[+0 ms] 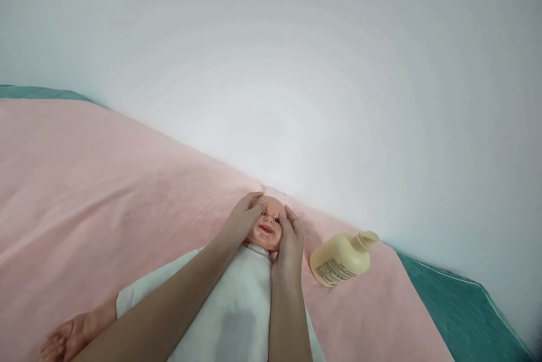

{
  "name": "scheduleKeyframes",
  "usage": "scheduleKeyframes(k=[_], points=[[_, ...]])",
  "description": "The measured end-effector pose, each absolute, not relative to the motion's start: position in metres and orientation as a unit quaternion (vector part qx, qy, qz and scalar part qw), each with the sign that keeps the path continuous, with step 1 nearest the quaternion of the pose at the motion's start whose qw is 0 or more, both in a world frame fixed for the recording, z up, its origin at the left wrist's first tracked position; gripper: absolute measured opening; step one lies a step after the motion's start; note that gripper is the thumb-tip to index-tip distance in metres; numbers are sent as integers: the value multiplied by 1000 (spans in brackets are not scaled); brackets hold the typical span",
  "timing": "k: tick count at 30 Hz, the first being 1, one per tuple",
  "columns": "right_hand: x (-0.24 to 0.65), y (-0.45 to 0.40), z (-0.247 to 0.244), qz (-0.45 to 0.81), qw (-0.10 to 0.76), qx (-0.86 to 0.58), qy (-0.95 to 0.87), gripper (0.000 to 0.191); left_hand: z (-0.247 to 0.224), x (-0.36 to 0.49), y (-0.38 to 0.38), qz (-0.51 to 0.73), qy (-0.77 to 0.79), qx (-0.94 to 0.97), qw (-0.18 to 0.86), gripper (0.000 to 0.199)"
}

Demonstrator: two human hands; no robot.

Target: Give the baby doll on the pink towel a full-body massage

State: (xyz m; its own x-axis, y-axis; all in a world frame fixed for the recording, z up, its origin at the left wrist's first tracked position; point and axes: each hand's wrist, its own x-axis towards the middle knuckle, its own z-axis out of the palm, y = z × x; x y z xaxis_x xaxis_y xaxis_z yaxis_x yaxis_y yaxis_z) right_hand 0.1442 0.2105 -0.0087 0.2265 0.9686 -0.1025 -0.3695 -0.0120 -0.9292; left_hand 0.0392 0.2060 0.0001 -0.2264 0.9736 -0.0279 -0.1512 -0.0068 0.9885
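Note:
A baby doll [237,294] in a white garment lies on its back on a pink cloth, its head [266,232] toward the wall. My left hand [246,216] cups one side of that head, with the thumb on the brow above one eye. Against the opposite side rests my right hand [292,238], its thumb beside the other eye and its fingers curved round the temple. Both forearms cross over the doll's body and hide part of it. One doll hand [63,339] sticks out of a sleeve at the lower left.
A pale yellow pump bottle [339,260] with a printed label stands to the right of the doll. Under the pink cloth [127,181], a green surface [457,300] shows at the right and far left. A white wall [271,68] rises directly behind.

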Motion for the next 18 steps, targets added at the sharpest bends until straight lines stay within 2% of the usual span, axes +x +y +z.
scheduleKeyframes(k=[18], points=[[145, 212, -10, 523, 637, -477, -305, 45, -9, 39, 213, 617, 506, 385, 463, 31]])
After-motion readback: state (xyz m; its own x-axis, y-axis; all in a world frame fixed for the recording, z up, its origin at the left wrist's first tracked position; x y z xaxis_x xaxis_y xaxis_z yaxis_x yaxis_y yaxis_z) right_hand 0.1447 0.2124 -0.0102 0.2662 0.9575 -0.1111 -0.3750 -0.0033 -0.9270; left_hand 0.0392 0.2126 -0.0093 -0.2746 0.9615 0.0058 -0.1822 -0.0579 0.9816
